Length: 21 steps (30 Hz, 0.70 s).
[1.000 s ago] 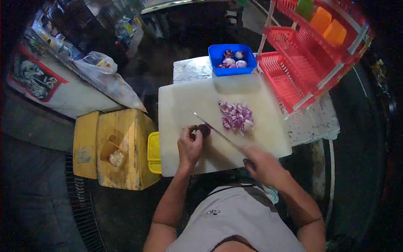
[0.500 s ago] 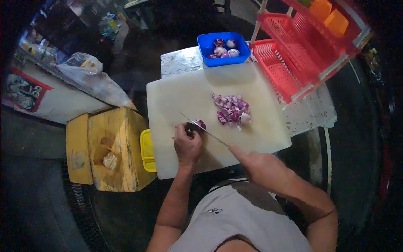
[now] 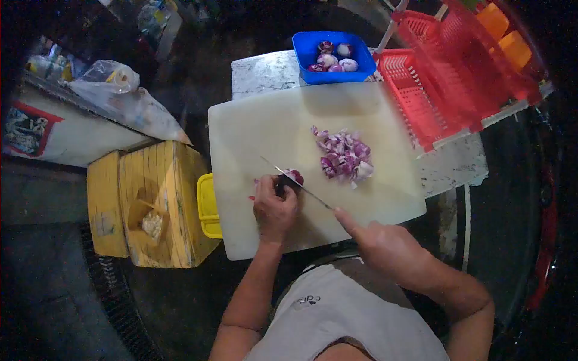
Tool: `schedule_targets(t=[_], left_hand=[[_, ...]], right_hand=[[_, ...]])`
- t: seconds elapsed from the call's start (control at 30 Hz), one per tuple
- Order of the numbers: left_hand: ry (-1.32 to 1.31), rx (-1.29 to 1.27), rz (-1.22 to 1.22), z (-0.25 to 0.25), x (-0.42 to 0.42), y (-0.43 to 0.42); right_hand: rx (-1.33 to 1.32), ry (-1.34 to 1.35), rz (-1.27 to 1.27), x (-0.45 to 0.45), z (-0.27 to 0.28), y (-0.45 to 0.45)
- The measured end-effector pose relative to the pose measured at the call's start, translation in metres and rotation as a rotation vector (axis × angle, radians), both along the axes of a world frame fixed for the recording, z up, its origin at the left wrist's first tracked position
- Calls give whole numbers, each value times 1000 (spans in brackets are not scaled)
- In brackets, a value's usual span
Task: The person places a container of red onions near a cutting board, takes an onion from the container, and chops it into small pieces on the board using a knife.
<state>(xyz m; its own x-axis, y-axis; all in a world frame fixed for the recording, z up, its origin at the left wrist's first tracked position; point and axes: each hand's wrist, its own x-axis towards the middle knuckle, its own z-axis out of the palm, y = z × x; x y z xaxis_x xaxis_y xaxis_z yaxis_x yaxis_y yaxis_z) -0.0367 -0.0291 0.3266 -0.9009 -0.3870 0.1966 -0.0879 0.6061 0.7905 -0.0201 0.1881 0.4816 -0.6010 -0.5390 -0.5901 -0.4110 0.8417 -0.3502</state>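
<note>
My left hand (image 3: 276, 207) curls its fingers around a red onion (image 3: 295, 175) on the white cutting board (image 3: 259, 132), near its front edge. In my right hand (image 3: 388, 246) is a knife (image 3: 313, 195), gripped by its handle, which is hidden in the fist. The thin blade slants across the onion, right by my left fingertips. How deep it sits in the onion I cannot tell. A few small purple bits lie left of my left hand. Further right on the board rests a heap of chopped red onion (image 3: 346, 155).
Behind the board stands a blue container (image 3: 334, 77) with several onions. A red plastic rack (image 3: 415, 96) with orange items is at the back right. A yellow lid (image 3: 208, 201), a yellow box (image 3: 165, 240) and a plastic bag (image 3: 129, 99) are on the left.
The camera view has shifted a little. Both hands, the knife and the onion keep nearly the same places on the board, with the blade still across the onion.
</note>
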Motion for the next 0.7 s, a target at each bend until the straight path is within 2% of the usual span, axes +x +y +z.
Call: schedule_targets(t=[0.07, 0.13, 0.2, 0.37, 0.43, 0.57, 0.63, 0.67, 0.7], left_hand=[[-21, 15, -1, 3, 1, 2], [-99, 182, 12, 7, 2, 6], [-63, 125, -3, 1, 3, 6], [17, 54, -90, 1, 14, 7], [-51, -6, -171, 4, 23, 7], [-27, 1, -137, 6, 28, -8], [-78, -96, -103, 33, 23, -28], [-71, -251, -106, 32, 16, -43], [-68, -250, -103, 31, 9, -55]], right_hand=[[-11, -7, 3, 0, -17, 0], [-364, 152, -54, 0, -67, -4], [-327, 192, -43, -6, -88, -13], [-315, 242, -55, -14, -86, -11], [-442, 259, -61, -12, -103, -10], [-555, 224, -87, -4, -103, -12], [-662, 171, -163, -2, -93, -8], [-663, 173, -162, -2, -90, -4], [-709, 210, -233, -2, -87, 4]])
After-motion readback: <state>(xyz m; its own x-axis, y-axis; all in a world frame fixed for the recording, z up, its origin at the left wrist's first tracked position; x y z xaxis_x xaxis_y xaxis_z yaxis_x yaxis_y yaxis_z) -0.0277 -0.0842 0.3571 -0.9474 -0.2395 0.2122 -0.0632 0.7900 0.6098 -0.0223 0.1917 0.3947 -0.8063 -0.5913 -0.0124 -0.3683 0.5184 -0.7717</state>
